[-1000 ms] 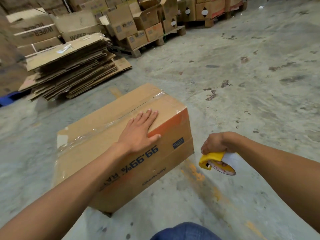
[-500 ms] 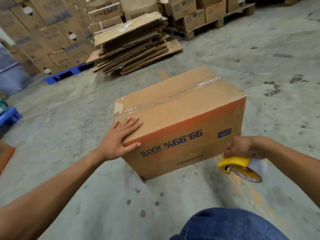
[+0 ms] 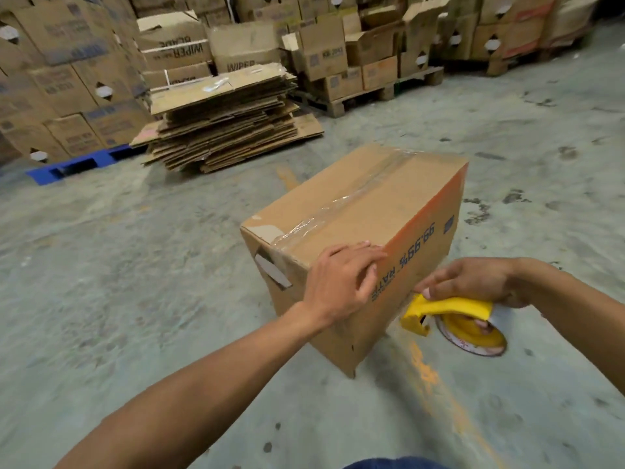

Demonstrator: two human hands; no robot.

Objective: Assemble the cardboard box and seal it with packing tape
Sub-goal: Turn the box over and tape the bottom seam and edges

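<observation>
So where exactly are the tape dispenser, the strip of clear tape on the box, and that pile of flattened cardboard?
tape dispenser (image 3: 449, 308): head view, on its yellow handle.
clear tape (image 3: 341, 206): head view, midway along the strip over the box's top seam.
pile of flattened cardboard (image 3: 223, 130): head view, on the stack's front edges.

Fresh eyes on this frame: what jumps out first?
The brown cardboard box with clear tape along its top seam sits mid-floor, the left hand on its near corner. Beside it, the right hand holds a yellow plastic tape dispenser. A stack of flattened cardboard lies behind.
</observation>
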